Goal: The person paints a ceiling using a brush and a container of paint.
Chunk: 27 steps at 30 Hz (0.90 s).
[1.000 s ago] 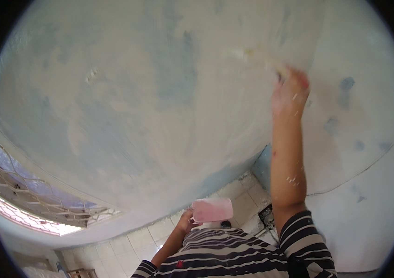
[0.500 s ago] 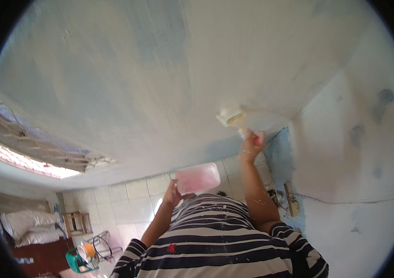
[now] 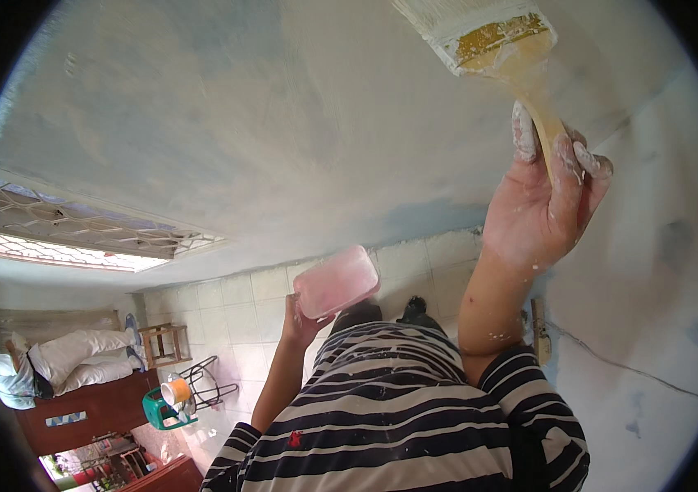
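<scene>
Close to the camera at upper right, my right hand [image 3: 553, 193], white paint on its fingertips, grips the yellow handle of a wide paintbrush [image 3: 501, 45]. The brush has pale bristles coated in white and is raised in front of the patchy pale blue-grey wall [image 3: 250, 115]. Low in the middle, my left hand [image 3: 303, 324] holds a pink rectangular plastic container [image 3: 335, 279] by its left end; its contents are too indistinct to make out. My dark-shod feet show on the tiles beyond my striped shirt.
A grilled window [image 3: 86, 230] is at left. Below it a person [image 3: 70, 365] in white trousers reclines on a red-brown surface, beside a wooden stool [image 3: 164, 344] and a green plastic stool [image 3: 160, 410] with an orange-and-white bucket [image 3: 175, 391]. A side wall [image 3: 636, 295] with a cable meets the painted wall at right.
My right hand with the brush went down along the wall, then came up much closer to the camera. The pink container moved up and slightly left. The view shifted, showing more of the room at left.
</scene>
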Each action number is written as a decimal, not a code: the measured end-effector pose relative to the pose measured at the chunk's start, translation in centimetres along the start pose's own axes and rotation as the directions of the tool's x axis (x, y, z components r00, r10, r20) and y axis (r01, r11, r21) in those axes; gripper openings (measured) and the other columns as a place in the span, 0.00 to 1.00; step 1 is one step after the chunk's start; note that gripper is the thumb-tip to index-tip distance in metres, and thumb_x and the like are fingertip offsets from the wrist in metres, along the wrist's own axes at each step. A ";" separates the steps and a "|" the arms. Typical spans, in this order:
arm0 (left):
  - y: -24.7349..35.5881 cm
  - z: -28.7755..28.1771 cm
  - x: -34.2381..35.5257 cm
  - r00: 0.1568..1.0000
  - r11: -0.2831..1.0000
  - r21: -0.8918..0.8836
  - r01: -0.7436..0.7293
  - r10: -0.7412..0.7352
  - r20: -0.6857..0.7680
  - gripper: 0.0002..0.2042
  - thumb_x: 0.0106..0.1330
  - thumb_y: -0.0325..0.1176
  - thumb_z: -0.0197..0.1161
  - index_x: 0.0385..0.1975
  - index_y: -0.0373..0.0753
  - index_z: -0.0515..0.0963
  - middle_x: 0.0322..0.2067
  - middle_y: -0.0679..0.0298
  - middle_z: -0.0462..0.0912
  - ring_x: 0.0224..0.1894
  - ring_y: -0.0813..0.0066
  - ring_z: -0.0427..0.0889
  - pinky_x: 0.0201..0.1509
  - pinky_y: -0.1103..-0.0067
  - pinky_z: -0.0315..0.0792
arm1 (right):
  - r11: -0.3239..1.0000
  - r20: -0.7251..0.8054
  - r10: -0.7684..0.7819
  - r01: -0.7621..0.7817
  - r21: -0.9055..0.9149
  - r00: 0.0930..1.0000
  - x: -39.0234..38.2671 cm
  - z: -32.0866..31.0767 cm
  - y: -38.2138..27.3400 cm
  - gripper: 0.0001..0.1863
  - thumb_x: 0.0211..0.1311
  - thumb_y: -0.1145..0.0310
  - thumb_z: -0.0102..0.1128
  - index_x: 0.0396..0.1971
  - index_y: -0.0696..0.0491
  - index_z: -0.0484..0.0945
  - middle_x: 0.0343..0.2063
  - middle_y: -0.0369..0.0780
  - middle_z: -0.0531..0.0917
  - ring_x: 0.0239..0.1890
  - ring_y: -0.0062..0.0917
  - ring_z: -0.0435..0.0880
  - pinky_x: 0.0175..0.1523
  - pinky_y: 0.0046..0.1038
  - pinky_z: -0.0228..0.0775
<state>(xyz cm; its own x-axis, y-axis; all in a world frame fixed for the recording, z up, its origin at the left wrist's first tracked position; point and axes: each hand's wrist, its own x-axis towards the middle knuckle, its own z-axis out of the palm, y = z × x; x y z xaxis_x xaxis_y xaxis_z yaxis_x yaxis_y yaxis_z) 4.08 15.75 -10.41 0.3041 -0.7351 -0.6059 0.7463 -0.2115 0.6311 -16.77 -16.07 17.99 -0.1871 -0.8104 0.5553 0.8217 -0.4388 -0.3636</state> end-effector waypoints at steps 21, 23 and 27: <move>8.6 -13.6 -2.9 0.966 0.976 0.133 0.175 -0.144 -0.213 0.31 0.67 0.63 0.42 0.65 0.51 0.63 0.60 0.65 0.71 0.58 0.61 0.72 0.55 0.59 0.69 | 0.897 -0.746 0.154 -0.409 -0.170 0.648 -14.2 -13.5 14.4 0.06 0.58 0.82 0.57 0.32 0.58 0.71 0.36 0.41 0.76 0.44 0.34 0.78 0.54 0.40 0.75; 9.7 -14.1 -2.1 0.973 0.968 0.169 0.183 -0.154 -0.170 0.31 0.66 0.62 0.43 0.64 0.51 0.63 0.60 0.65 0.72 0.58 0.62 0.72 0.55 0.60 0.69 | 0.932 -0.686 0.088 -0.303 -0.199 0.722 -11.2 -10.0 11.9 0.07 0.57 0.81 0.59 0.33 0.59 0.71 0.36 0.41 0.76 0.42 0.32 0.78 0.55 0.42 0.75; 11.4 -15.4 0.1 0.987 0.943 0.290 0.161 -0.147 -0.068 0.34 0.65 0.67 0.45 0.65 0.53 0.63 0.59 0.65 0.72 0.57 0.62 0.74 0.54 0.61 0.71 | 0.980 -0.516 -0.031 -0.074 -0.183 0.856 -6.5 -3.0 7.2 0.07 0.56 0.79 0.61 0.33 0.56 0.72 0.35 0.39 0.76 0.40 0.28 0.77 0.50 0.38 0.75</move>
<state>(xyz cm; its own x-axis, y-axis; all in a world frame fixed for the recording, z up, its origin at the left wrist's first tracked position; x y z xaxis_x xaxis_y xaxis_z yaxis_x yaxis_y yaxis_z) 21.75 23.19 -10.72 0.2304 -0.6504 -0.7238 0.5810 -0.5048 0.6385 -11.22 -15.13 9.52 -0.4639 -0.8802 0.1004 0.7211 -0.4410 -0.5343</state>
